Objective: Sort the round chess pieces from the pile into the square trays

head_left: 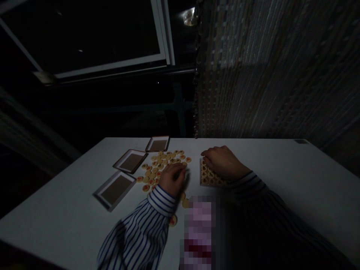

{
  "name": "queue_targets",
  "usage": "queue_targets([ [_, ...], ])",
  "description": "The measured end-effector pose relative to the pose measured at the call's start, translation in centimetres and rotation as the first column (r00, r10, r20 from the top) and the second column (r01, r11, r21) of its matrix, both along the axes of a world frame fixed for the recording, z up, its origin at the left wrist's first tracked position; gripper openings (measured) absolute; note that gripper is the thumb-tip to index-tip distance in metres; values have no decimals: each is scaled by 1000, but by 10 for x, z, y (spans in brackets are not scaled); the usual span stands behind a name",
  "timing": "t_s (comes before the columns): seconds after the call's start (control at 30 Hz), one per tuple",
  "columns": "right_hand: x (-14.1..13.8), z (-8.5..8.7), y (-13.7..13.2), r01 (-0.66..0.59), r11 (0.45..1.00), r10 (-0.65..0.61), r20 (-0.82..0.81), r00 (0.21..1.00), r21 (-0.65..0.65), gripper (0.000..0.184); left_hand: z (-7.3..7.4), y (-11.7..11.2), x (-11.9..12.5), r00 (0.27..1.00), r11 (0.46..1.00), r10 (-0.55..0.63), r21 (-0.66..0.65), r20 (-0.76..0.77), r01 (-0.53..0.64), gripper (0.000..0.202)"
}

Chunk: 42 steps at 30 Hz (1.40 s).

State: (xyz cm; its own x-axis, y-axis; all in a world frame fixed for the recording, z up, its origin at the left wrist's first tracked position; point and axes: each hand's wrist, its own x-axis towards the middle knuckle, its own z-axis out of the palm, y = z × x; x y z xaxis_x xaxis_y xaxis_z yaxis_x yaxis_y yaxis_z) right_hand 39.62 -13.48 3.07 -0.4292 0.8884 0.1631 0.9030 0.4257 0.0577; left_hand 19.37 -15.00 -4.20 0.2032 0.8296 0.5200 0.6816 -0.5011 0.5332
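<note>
Dim light shows round wooden xiangqi pieces (160, 162), some with red or dark characters and some plain, spread loosely over the table. Among them is my left hand (172, 179), its fingers curled; one pale xiangqi piece (185, 164) sits at the fingertips. To the right, my right hand (223, 162) lies over a shallow box (200, 176) filled with rows of dark-marked pieces. Its fingers are bent close together at the box's far left corner, and whatever they hold is hidden. Part of the box is covered by this hand.
Three shallow trays or lids, a near one (115, 189), a middle one (131, 161) and a far one (157, 144), lie left of the pieces on the white table (295, 180). A beaded curtain (239, 75) hangs behind the table, beside a window frame (112, 67).
</note>
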Motion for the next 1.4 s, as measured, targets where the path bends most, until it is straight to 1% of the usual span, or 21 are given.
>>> queue_targets([
  [0.2,-2,5,-4,-5,1000,5,-16,1000,9,34,7,4,-10,991,997,72,-8,108,-72,20],
  [0.37,0,8,-5,10,1000,-10,-15,1000,-22,35,17,12,-25,967,986,155,-85,203,-140,25],
  [0.43,1,8,-3,17,1000,-17,-11,1000,-18,36,25,18,-33,961,982,179,-105,213,-160,28],
  [0.47,1,8,-3,18,1000,-18,-10,1000,-11,36,31,22,-37,964,980,183,-109,194,-164,29],
  [0.53,2,8,-1,14,1000,-14,-10,1000,6,36,43,31,-46,977,982,165,-113,136,-151,31],
  [0.57,2,8,-1,10,1000,-10,-11,1000,16,36,50,36,-51,980,985,148,-113,132,-133,31],
  [0.63,2,7,-1,5,999,-5,-12,1000,33,36,62,46,-59,968,987,117,-131,222,-90,32],
  [0.67,2,7,-1,-1,999,1,-12,1000,36,36,67,51,-63,956,986,124,-138,265,-89,32],
  [0.73,0,5,-2,-14,999,15,-14,1000,36,36,74,60,-70,941,983,158,-139,298,-121,31],
  [0.8,-2,3,-2,-20,999,20,-25,999,31,35,76,68,-78,955,980,149,-169,257,-108,30],
  [0.87,-5,1,0,-20,1000,20,-40,999,22,34,75,76,-85,979,980,114,-182,171,-82,30],
  [0.93,-10,0,5,-22,1000,22,-44,999,12,34,74,82,-93,992,982,100,-171,83,-85,30],
  [1.03,-21,1,19,-57,998,57,-40,998,6,34,73,86,-104,995,983,100,-152,-1,-99,31],
  [1.13,-41,4,37,-94,995,94,-80,992,15,33,70,87,-113,985,984,130,-111,-114,-143,32],
  [1.27,-71,3,65,-100,990,90,-101,991,-103,34,62,88,-120,943,975,194,-54,-270,-216,34],
  [1.4,-96,-2,90,-86,981,74,-74,995,-174,36,55,91,-123,924,971,174,-96,-341,-219,34],
])
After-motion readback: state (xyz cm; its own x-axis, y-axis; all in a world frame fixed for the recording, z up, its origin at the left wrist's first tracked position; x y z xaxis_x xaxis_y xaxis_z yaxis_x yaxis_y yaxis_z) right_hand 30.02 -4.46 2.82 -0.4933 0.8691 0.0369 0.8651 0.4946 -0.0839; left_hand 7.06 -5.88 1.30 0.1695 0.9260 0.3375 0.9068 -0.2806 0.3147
